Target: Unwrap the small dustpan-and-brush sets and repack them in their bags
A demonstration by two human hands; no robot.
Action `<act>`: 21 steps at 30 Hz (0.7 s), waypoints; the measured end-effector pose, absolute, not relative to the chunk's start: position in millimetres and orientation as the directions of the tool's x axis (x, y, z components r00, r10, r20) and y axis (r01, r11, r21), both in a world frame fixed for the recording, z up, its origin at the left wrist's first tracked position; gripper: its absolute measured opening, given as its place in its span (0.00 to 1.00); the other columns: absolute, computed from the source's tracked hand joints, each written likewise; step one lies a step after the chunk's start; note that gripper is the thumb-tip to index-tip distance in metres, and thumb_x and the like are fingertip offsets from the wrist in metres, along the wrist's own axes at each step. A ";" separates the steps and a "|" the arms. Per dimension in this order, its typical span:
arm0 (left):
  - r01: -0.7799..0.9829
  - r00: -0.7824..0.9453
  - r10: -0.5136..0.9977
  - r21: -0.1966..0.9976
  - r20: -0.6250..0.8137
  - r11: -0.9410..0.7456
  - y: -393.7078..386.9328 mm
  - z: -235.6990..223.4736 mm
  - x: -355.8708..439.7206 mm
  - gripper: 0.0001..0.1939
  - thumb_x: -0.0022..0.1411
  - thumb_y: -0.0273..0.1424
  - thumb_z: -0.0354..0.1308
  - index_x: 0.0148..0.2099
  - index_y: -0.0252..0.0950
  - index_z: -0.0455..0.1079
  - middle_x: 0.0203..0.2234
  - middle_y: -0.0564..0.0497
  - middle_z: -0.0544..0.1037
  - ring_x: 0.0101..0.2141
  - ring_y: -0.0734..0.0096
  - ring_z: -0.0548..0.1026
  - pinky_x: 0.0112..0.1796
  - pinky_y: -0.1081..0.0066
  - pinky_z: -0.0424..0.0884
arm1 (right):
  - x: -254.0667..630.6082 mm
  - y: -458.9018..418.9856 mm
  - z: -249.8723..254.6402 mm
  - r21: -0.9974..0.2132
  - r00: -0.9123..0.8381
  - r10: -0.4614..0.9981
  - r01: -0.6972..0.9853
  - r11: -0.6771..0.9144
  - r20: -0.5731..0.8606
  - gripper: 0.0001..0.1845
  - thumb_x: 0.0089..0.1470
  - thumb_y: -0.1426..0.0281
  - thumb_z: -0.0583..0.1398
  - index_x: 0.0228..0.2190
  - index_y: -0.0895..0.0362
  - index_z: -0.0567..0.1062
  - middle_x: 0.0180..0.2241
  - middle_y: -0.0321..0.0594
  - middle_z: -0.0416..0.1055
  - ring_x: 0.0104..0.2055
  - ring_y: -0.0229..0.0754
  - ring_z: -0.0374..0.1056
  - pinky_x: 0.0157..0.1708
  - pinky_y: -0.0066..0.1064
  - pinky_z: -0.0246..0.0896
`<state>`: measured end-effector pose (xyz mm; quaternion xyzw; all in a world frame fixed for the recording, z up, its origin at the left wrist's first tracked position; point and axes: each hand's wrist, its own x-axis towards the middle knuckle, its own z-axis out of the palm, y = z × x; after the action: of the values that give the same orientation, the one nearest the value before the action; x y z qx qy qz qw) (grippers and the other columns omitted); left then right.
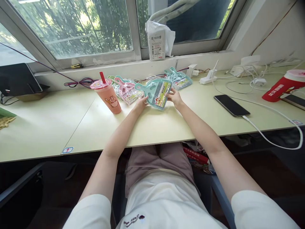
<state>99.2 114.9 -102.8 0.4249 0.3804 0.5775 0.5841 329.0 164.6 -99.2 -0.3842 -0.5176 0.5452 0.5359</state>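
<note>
A teal mini dustpan and brush set (153, 90), wrapped in clear plastic with a printed card, is held tilted just above the table in front of me. My left hand (142, 103) grips its left edge, the fingertips partly hidden. On its right edge my right hand (175, 97) closes with thumb and fingers. Behind my left hand lies a pink dustpan set (126, 90) in plastic, with green handles showing beside it. Another teal dustpan set (179, 79) rests on the table behind my right hand.
A pink drink cup (111, 98) with a red straw stands left of the sets. To the right lie a black phone (231, 105) on a white cable, a power strip (208, 78) and a tipped red cup (282, 86). A boxed packet (157, 44) stands on the windowsill.
</note>
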 end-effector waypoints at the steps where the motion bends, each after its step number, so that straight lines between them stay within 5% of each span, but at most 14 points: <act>1: -0.370 -0.003 0.999 0.929 0.034 -0.033 117.4 -102.6 99.7 0.16 0.61 0.31 0.63 0.51 0.39 0.71 0.41 0.51 0.82 0.45 0.66 0.80 0.53 0.64 0.72 | 329.2 164.2 -97.6 -0.977 -0.129 0.983 -0.185 0.109 0.134 0.32 0.36 0.64 0.77 0.42 0.52 0.72 0.37 0.41 0.80 0.42 0.50 0.78 0.52 0.53 0.75; 7: -0.420 -0.138 0.990 0.906 -0.008 -0.051 123.3 -96.4 98.7 0.24 0.64 0.28 0.60 0.61 0.44 0.64 0.42 0.53 0.83 0.48 0.68 0.80 0.56 0.63 0.70 | 334.6 165.1 -90.3 -0.979 -0.104 0.988 -0.183 0.093 0.113 0.27 0.38 0.67 0.77 0.39 0.53 0.74 0.36 0.40 0.80 0.40 0.48 0.78 0.51 0.53 0.76; 15: -0.461 -0.258 0.965 0.872 0.043 -0.162 121.6 -88.4 68.9 0.20 0.73 0.35 0.52 0.65 0.43 0.63 0.64 0.46 0.72 0.55 0.68 0.77 0.55 0.66 0.74 | 361.9 178.3 -90.3 -0.964 0.125 0.989 -0.242 0.108 0.079 0.17 0.48 0.77 0.69 0.38 0.55 0.73 0.33 0.35 0.78 0.34 0.40 0.76 0.45 0.41 0.79; 21: -0.279 -0.045 0.982 0.946 -0.183 0.163 117.2 -89.3 77.2 0.24 0.72 0.40 0.53 0.66 0.38 0.64 0.57 0.38 0.77 0.48 0.60 0.82 0.44 0.65 0.81 | 367.8 180.0 -93.7 -0.934 0.199 0.980 -0.345 0.089 0.020 0.14 0.51 0.77 0.67 0.37 0.54 0.72 0.34 0.32 0.79 0.32 0.36 0.76 0.42 0.32 0.78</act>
<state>77.2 117.2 -89.3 0.3623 0.4852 0.5357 0.5885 367.8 180.0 -93.7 -0.4342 -0.3657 0.5164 0.6411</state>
